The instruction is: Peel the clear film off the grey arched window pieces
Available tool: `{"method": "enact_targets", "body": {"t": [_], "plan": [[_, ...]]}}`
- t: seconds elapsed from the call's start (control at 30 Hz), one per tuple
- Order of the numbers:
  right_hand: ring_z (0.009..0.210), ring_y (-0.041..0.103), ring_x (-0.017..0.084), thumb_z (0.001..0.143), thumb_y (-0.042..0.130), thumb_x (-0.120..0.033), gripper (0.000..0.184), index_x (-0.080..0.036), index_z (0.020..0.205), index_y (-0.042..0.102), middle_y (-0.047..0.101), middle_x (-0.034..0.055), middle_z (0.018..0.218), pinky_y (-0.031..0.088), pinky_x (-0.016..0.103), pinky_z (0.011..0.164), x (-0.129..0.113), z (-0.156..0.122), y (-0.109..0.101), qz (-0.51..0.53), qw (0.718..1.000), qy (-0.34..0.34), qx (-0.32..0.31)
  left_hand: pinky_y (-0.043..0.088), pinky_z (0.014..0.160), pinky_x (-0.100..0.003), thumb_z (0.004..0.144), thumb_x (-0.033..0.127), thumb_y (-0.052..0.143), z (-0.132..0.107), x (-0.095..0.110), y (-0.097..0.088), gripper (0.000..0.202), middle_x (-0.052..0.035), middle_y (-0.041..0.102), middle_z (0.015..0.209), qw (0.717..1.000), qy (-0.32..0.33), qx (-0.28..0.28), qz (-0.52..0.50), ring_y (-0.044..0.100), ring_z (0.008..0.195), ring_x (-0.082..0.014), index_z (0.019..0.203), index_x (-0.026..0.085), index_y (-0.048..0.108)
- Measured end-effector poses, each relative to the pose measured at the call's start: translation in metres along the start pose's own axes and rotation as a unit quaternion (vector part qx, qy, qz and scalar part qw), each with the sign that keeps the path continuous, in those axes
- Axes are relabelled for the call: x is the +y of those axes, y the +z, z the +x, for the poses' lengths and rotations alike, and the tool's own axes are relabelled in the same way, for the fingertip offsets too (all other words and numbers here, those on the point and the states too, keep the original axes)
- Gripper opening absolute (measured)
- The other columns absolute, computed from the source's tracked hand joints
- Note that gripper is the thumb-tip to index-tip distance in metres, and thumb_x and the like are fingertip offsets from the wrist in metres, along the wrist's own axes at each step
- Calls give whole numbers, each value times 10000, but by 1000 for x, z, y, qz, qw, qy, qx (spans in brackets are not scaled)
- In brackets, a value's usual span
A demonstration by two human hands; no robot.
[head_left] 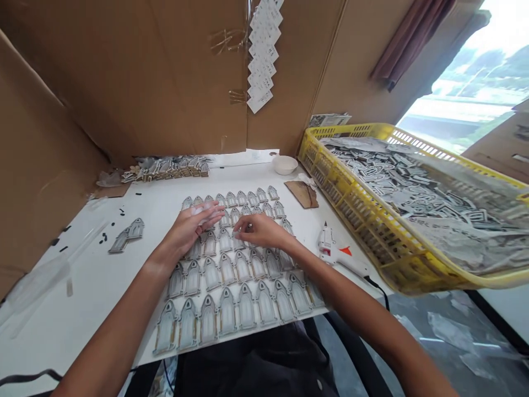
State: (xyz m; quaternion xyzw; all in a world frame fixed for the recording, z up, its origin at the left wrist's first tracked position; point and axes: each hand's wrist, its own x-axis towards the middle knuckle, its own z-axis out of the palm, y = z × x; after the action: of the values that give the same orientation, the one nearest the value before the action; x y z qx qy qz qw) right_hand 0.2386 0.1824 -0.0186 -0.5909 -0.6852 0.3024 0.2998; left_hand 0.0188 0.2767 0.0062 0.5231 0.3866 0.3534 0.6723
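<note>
Rows of small grey arched window-shaped pieces point(246, 306) with light panels lie on the white table. Over the left part of the upper rows, my left hand point(194, 223) is held with its fingers stretched out and apart from the thumb. My right hand point(262, 229) hovers just to its right, above the middle rows, thumb and fingers pinched together. Whatever may sit in that pinch is too small to make out. Both hands cover some of the arched pieces beneath them.
A yellow plastic basket point(351, 207) full of similar parts stands at the right. Near it lie a glue gun point(326, 242), a cardboard scrap point(302, 194) and a white bowl point(285, 164). A pile of pieces point(173, 168) sits at the back; two joined arches point(127, 236) lie left.
</note>
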Motion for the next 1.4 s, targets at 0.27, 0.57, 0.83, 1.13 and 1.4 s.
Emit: {"method": "enact_targets", "body": {"t": [0.27,0.57,0.83,1.13,1.4], "plan": [[782,739,163,931,839,-124,160,-207,1066,862,823,1,881,495,264,753,2,-2,0,3,1000,1,0,606,1210,-411,929,296,900,-6,-9,-1,372,-190,844,1323,999,-36,-34,20,823,1246,-293,1240,120,797],[739,691,171,1013,789,-273,177,-192,1159,848,827,24,900,476,292,734,4,-4,-7,20,997,15,70,625,1187,-446,846,421,970,-9,-17,1,502,-175,858,1286,996,-46,-67,46,840,1186,-293,1229,147,798],[767,692,170,1020,745,-381,231,-207,1089,879,874,66,1079,526,303,720,-1,-5,-2,116,989,-25,91,705,996,-427,636,569,1082,-16,-19,11,598,-83,874,988,985,-85,-122,87,861,925,-242,1009,178,826],[695,672,171,947,773,-460,276,-195,998,827,813,54,905,527,312,649,4,-5,-18,197,957,17,212,527,610,-302,1032,695,620,-14,-22,8,574,-50,789,939,941,31,-135,309,623,607,-148,1296,206,766],[784,724,196,966,747,-313,157,-221,1011,865,853,51,945,548,334,749,13,-27,-27,50,981,25,185,514,862,-345,1113,353,446,-30,-1,4,483,-3,848,997,792,100,-168,579,752,877,-244,1463,431,770]]}}
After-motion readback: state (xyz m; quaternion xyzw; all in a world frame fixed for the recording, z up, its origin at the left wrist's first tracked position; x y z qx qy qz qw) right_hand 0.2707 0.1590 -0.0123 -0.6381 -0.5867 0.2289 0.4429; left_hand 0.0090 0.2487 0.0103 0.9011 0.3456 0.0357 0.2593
